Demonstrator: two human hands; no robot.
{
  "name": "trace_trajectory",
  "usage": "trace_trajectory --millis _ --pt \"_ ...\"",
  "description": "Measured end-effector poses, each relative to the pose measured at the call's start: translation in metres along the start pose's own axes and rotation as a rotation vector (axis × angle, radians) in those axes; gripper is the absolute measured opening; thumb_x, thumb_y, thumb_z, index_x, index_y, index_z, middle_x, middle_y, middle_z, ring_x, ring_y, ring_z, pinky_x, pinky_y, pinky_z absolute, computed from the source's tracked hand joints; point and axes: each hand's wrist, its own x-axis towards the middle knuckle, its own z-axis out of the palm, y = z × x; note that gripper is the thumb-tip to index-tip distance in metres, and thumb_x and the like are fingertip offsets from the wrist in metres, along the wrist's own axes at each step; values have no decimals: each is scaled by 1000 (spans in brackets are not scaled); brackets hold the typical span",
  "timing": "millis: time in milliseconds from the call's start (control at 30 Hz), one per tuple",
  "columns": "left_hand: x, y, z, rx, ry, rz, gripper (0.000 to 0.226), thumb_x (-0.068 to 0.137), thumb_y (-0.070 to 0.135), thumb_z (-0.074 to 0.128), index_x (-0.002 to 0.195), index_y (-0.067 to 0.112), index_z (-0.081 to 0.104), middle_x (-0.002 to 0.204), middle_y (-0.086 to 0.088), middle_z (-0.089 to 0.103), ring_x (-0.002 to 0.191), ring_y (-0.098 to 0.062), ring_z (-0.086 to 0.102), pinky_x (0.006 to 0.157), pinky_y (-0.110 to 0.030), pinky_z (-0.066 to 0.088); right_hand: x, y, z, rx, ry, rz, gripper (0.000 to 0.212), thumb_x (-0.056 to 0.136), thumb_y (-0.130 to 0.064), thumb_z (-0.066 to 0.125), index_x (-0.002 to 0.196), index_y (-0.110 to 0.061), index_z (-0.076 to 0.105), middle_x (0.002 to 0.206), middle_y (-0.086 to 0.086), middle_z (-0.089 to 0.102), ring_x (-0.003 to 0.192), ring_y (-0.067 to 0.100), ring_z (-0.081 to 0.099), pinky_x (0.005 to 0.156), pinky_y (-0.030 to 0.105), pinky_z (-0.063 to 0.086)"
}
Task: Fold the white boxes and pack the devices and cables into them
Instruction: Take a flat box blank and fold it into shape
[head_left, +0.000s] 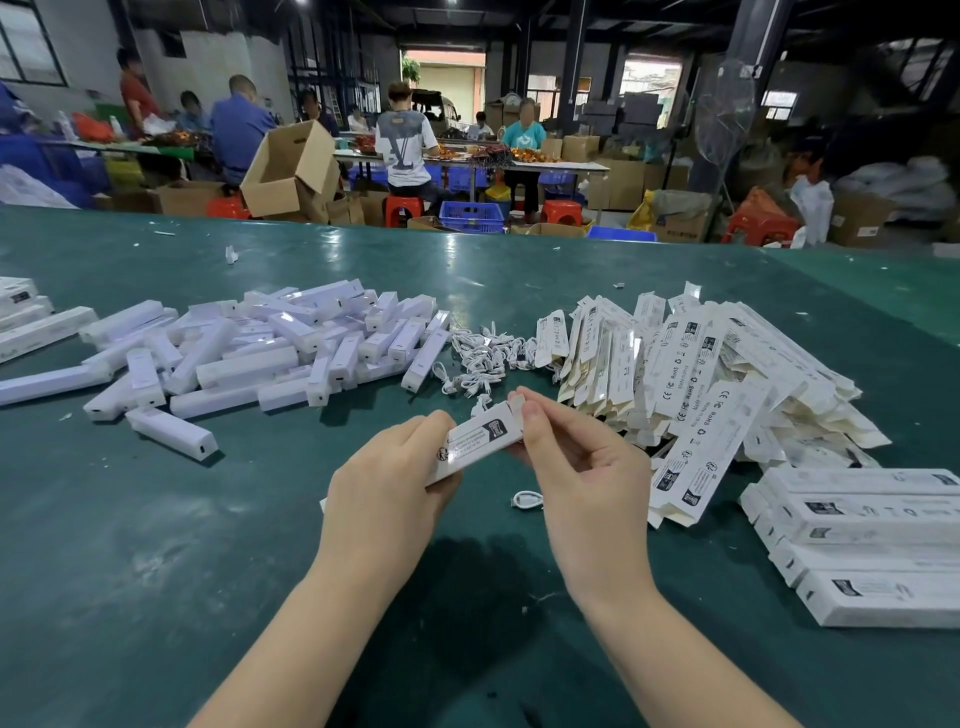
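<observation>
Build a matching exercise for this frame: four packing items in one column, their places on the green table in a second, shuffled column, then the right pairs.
Things:
1. white devices
2. coiled cables
3. flat unfolded boxes
4. finished boxes

Places:
A. stacked at the near right edge
B. small heap in the middle, between the two big piles
C. loose pile on the left
D. leaning heap right of centre

Pairs: 1-C, 2-B, 3-D, 4-A

The box in hand is held by the left hand and right hand.
</observation>
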Motion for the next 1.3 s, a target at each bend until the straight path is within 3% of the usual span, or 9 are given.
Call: trace_trajectory --millis 333,433,533,667,733,867,1000,1100,1300 --pt "-2 0 -1 0 5 -20 33 65 2 79 81 15 54 67 7 52 58 -19 35 44 -30 38 -2 0 0 -103 -49 -82 16 92 -15 65 104 -15 76 97 -13 76 94 0 70 81 11 51" --pt "-3 1 0 6 19 -44 39 67 2 78 78 18 45 67 6 52 58 -20 35 43 -31 38 -7 2 5 -302 -106 -205 25 98 -29 53 117 -23 69 110 -17 70 104 -1 64 95 24 51" --pt "-5 0 4 5 51 -62 50 71 4 78 79 23 32 67 4 52 57 -22 35 42 -32 37 -10 9 10 -449 -155 -283 34 97 -26 50 127 -19 63 129 -16 59 124 -5 52 104 19 42" --pt "-5 1 9 0 31 -69 37 76 14 77 80 19 41 71 4 56 58 -26 41 47 -29 32 -4 11 6 -380 -175 -188 31 96 -19 61 125 -28 64 101 -7 70 82 1 65 73 9 46" --pt "-5 8 11 -53 18 -39 28 78 28 76 93 19 53 76 11 57 66 -21 50 52 -27 33 5 6 2 -344 -115 -115 30 96 -19 62 120 -34 67 95 -11 70 76 2 66 72 15 50" --pt "-4 9 11 -125 39 -25 34 80 46 64 108 28 60 91 17 62 76 -10 53 57 -27 42 29 -13 -17 -340 66 -71 30 99 -18 52 117 -42 58 119 -12 61 103 4 61 93 36 53" --pt "-6 4 12 -398 -50 36 18 86 40 66 100 30 60 87 14 57 77 -10 53 66 -17 41 34 -34 -32 -1173 -308 -261 51 83 -12 59 127 -37 58 154 -7 28 146 13 16 121 40 1" --pt "-8 7 13 -516 -159 118 25 87 53 62 108 40 56 95 22 58 86 -2 56 71 -9 39 14 -44 -37 -1419 -559 -367 52 80 -10 60 125 -36 58 128 -14 52 131 11 38 115 50 -13" --pt "-10 8 9 -598 -216 180 47 89 71 35 128 47 41 103 17 58 83 -17 56 69 -25 46 -8 -69 -113 -1515 -254 -314 46 67 2 60 107 -18 71 101 2 61 100 28 63 111 63 18"
